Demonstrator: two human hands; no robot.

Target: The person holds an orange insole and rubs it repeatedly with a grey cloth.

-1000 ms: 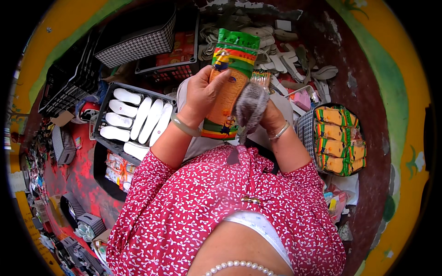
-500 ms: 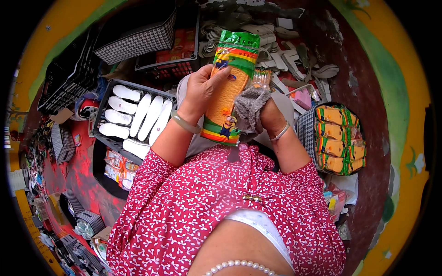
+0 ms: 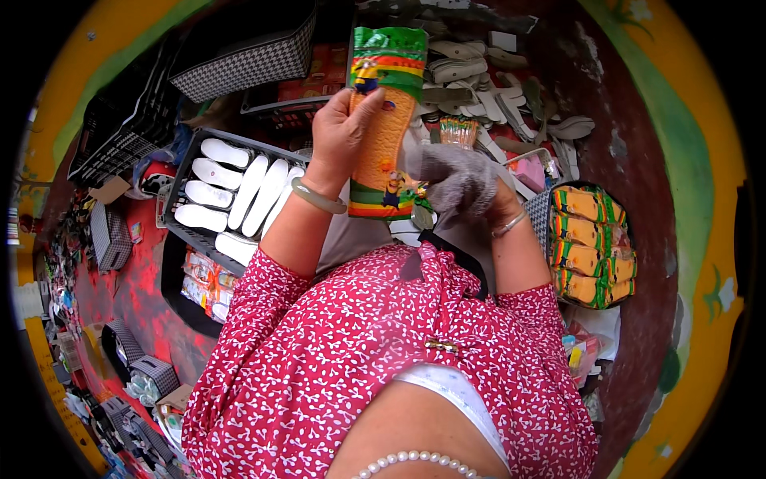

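Note:
My left hand (image 3: 337, 142) is closed on the side of an insole pack (image 3: 386, 144), thumb on its front. The pack is a long clear bag with an orange textured insole inside. Its ends are printed in green, yellow and red, with cartoon figures. It is held upright over my lap. Beside its lower right edge, a grey cloth (image 3: 467, 177) is bunched in my right hand (image 3: 503, 204). The cloth is smeared by motion and hides most of that hand's fingers.
White insoles (image 3: 257, 191) lie in a dark crate on the left. A checked basket (image 3: 541, 214) on the right holds several similar orange packs (image 3: 581, 231). Loose pale insoles (image 3: 456, 68) are heaped at the far side. Another checked basket (image 3: 243, 60) stands at far left, near stacked black crates (image 3: 120, 128).
The insole pack has moved up and slightly left with my left hand. My right hand and the cloth have shifted right, away from the pack's face.

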